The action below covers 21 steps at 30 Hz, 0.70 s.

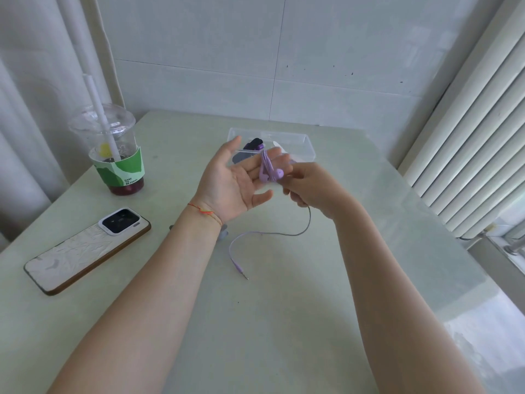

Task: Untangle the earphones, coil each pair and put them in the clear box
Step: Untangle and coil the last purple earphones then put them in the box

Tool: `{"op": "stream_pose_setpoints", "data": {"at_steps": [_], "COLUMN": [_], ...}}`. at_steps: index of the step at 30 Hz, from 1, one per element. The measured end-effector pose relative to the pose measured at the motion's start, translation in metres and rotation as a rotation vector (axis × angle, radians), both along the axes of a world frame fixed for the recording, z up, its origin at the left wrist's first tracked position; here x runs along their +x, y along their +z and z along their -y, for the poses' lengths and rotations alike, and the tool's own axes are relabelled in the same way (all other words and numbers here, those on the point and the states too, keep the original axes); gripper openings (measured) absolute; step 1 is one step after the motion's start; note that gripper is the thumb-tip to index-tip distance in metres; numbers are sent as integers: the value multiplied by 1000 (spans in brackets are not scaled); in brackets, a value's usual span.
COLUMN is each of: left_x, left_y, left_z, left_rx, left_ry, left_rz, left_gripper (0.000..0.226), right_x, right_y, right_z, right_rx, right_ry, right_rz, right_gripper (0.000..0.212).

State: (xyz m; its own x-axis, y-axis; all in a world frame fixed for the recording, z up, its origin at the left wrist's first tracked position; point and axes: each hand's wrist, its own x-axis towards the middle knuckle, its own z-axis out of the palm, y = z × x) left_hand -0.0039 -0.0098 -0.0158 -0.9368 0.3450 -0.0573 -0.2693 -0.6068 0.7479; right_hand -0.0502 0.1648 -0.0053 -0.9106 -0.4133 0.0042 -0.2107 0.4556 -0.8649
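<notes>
My left hand point(235, 180) is held palm up above the table, fingers straight. Purple earphones point(270, 172) are wound around its fingers, the two earbuds lying on the fingers. My right hand point(309, 186) pinches the purple cable just right of the left fingers. The loose cable point(267, 234) hangs from the right hand onto the table and ends in a jack plug point(241, 272). The clear box point(298, 143) stands behind the hands, with a dark purple item point(255, 144) inside it.
A plastic drink cup point(113, 155) with a straw and green sleeve stands at the back left. A phone point(88, 248) lies face down at the left. A small grey thing point(223, 233) peeks out under my left wrist. A radiator point(477, 143) lines the right side.
</notes>
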Motion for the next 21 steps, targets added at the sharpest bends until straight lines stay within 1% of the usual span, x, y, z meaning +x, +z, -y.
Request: {"op": "stream_pose_setpoints", "data": {"at_steps": [2, 4, 5, 7, 9, 11, 13, 14, 16, 19, 21], "left_x": [-2, -4, -5, -6, -6, -5, -2, -1, 0, 1, 0], "left_y": [-1, -1, -1, -2, -4, -5, -4, -3, -2, 0, 1], "left_z": [2, 1, 0, -3, -5, -7, -9, -9, -8, -4, -2], "left_rx": [13, -46, -118, -358, -593, -743, -808, -792, -675, -368, -145], "left_ry": [59, 124, 153, 188, 157, 95, 34, 0, -61, -76, -52], "left_rz": [3, 12, 11, -2, -26, -41, -30, -27, -29, -15, 4], "left_gripper": [66, 62, 60, 58, 63, 60, 61, 63, 69, 74, 73], "right_x": [1, 2, 2, 3, 2, 1, -2, -3, -5, -5, -4], "right_y": [-2, -1, 0, 4, 8, 11, 12, 13, 11, 7, 4], "right_z": [0, 0, -1, 0, -1, -2, -4, -5, -6, -4, -2], "right_rx": [115, 225, 246, 237, 209, 157, 95, 70, 38, 7, 19], "right_ry": [67, 137, 157, 155, 122, 78, 8, -24, -60, -74, -40], "right_rz": [44, 78, 92, 87, 45, -1, -53, -75, -96, -47, 14], "right_gripper": [21, 20, 19, 16, 15, 14, 16, 17, 19, 25, 30]}}
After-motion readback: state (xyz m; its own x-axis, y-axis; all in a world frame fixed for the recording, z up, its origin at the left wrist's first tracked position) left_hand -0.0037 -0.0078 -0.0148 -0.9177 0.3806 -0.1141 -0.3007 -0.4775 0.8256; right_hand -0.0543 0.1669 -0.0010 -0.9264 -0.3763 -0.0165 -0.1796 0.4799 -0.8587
